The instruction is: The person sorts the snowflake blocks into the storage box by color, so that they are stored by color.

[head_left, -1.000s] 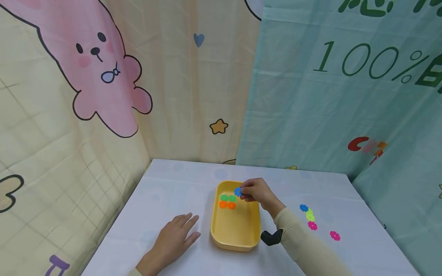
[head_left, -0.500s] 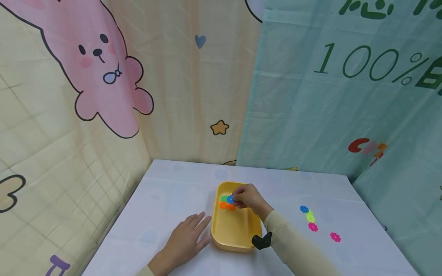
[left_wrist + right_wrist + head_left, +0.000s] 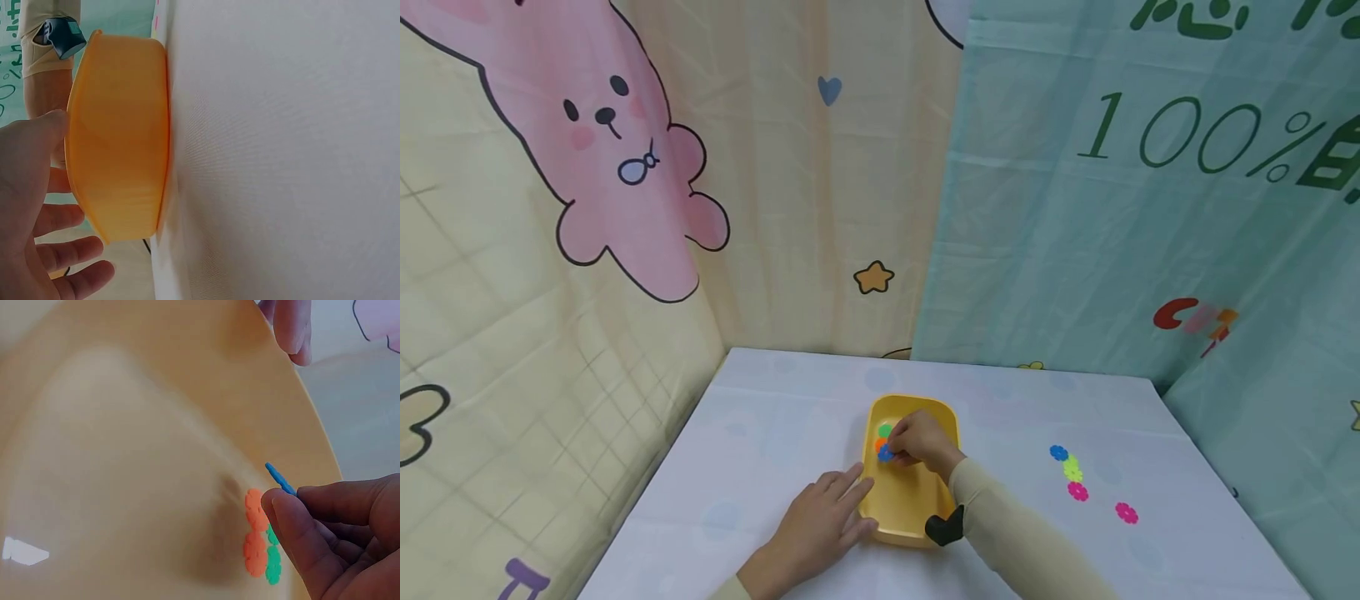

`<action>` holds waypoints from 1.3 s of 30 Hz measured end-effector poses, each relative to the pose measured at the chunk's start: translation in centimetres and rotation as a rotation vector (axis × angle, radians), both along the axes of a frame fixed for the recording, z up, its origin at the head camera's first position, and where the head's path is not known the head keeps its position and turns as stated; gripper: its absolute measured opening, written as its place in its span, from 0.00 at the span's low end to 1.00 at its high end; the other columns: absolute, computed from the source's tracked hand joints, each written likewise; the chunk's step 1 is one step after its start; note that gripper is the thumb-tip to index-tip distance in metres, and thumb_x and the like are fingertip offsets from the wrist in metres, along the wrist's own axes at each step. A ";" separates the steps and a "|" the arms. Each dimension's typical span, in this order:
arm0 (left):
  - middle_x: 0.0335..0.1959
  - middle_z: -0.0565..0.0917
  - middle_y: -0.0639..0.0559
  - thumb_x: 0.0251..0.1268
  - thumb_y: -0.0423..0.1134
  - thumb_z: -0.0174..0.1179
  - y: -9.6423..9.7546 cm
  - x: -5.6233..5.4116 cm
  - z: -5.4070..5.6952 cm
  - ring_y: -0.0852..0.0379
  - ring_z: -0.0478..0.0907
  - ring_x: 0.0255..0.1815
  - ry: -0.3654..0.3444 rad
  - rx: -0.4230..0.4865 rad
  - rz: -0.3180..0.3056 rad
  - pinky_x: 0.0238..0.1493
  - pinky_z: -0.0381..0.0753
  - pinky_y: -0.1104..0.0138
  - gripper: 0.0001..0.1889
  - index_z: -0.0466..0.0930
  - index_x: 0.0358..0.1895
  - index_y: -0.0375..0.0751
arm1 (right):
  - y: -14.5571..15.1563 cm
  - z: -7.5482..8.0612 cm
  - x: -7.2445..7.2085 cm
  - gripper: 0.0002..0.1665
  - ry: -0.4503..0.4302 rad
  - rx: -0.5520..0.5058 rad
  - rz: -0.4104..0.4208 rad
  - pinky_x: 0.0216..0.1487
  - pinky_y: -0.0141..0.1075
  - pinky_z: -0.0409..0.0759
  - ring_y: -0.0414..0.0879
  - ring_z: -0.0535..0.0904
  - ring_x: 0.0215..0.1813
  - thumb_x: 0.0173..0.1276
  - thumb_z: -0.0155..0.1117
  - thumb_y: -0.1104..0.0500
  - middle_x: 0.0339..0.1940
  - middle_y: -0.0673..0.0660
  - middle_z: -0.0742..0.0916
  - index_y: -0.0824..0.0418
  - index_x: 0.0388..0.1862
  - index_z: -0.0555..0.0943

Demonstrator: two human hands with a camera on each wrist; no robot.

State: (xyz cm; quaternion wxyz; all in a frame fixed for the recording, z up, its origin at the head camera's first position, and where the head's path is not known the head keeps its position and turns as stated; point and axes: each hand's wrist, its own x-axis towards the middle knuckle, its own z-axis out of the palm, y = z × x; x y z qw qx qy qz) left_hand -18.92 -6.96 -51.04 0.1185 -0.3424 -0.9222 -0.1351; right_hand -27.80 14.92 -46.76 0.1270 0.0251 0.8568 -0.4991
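Observation:
My right hand [image 3: 925,443] is over the yellow tray [image 3: 906,517], pinching a blue flower-shaped disc [image 3: 885,453] between thumb and forefinger. In the right wrist view that blue disc [image 3: 280,479] appears edge-on, held above the tray floor. Two orange discs [image 3: 255,509] and two green discs [image 3: 273,565] lie beside each other in the tray; in the head view my right hand partly hides them. My left hand [image 3: 820,521] is at the tray's near left side, fingers loosely extended. In the left wrist view its thumb and fingertips reach the tray's rim [image 3: 74,162].
Right of the tray, a blue disc [image 3: 1058,452], yellow discs [image 3: 1072,469] and a pink disc [image 3: 1077,492] lie in a row. Another pink disc [image 3: 1126,512] lies apart. Printed curtains [image 3: 790,208] stand behind the white table [image 3: 760,417].
My right hand has carried the blue disc leftward and nearer, from the tray's far right part to beside the orange discs. My left hand has moved right, up to the tray's edge.

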 end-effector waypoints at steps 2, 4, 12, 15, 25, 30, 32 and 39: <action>0.73 0.74 0.49 0.75 0.66 0.48 0.0 0.0 0.0 0.52 0.76 0.60 0.005 -0.002 -0.001 0.54 0.81 0.56 0.31 0.78 0.68 0.50 | -0.2 -0.3 -0.2 0.03 -0.018 0.013 0.001 0.31 0.36 0.87 0.45 0.83 0.24 0.66 0.67 0.71 0.29 0.59 0.87 0.71 0.35 0.87; 0.72 0.75 0.48 0.75 0.66 0.51 0.0 0.0 0.0 0.52 0.77 0.59 0.012 -0.002 -0.003 0.53 0.82 0.56 0.30 0.79 0.66 0.49 | -0.5 -0.6 -0.3 0.02 -0.035 0.023 0.001 0.31 0.34 0.86 0.44 0.83 0.23 0.66 0.67 0.71 0.29 0.59 0.87 0.71 0.35 0.86; 0.72 0.75 0.48 0.74 0.65 0.51 0.0 -0.1 0.1 0.51 0.77 0.59 0.007 -0.016 -0.004 0.52 0.82 0.55 0.30 0.80 0.65 0.49 | -0.7 -1.1 -0.6 0.02 -0.033 0.086 0.037 0.31 0.36 0.87 0.44 0.82 0.22 0.63 0.66 0.73 0.28 0.61 0.88 0.72 0.33 0.86; 0.72 0.75 0.48 0.74 0.66 0.51 0.0 -0.1 0.1 0.51 0.77 0.60 0.003 -0.015 -0.002 0.53 0.82 0.55 0.30 0.80 0.65 0.50 | -0.8 -1.1 -0.6 0.02 -0.026 0.117 0.045 0.31 0.37 0.87 0.46 0.84 0.23 0.61 0.66 0.74 0.27 0.61 0.88 0.71 0.31 0.86; 0.74 0.73 0.49 0.73 0.65 0.54 0.3 -0.1 0.2 0.51 0.75 0.62 -0.064 -0.046 0.015 0.57 0.81 0.54 0.29 0.79 0.67 0.51 | -1.2 -1.7 -1.1 0.08 0.002 0.205 0.029 0.28 0.36 0.86 0.47 0.83 0.21 0.59 0.70 0.74 0.21 0.56 0.84 0.67 0.23 0.83; 0.73 0.73 0.48 0.73 0.63 0.55 0.3 -0.1 0.2 0.51 0.76 0.61 -0.055 -0.039 0.009 0.56 0.82 0.54 0.28 0.80 0.66 0.51 | -1.3 -2.0 -1.4 0.09 -0.001 0.258 0.002 0.27 0.35 0.85 0.47 0.83 0.21 0.59 0.71 0.73 0.21 0.56 0.83 0.65 0.21 0.82; 0.73 0.74 0.48 0.73 0.63 0.56 0.3 0.0 0.2 0.51 0.76 0.60 -0.038 -0.028 0.005 0.55 0.82 0.54 0.28 0.80 0.65 0.50 | -1.4 -2.0 -1.4 0.10 0.011 0.272 0.000 0.26 0.35 0.85 0.47 0.83 0.20 0.58 0.70 0.73 0.21 0.56 0.83 0.65 0.21 0.82; 0.73 0.74 0.48 0.73 0.63 0.56 0.2 0.1 0.3 0.51 0.76 0.61 -0.027 -0.029 0.005 0.55 0.82 0.55 0.28 0.81 0.65 0.50 | -1.6 -2.0 -1.4 0.10 -0.013 0.297 0.009 0.27 0.35 0.85 0.48 0.83 0.21 0.58 0.72 0.71 0.20 0.55 0.82 0.64 0.21 0.82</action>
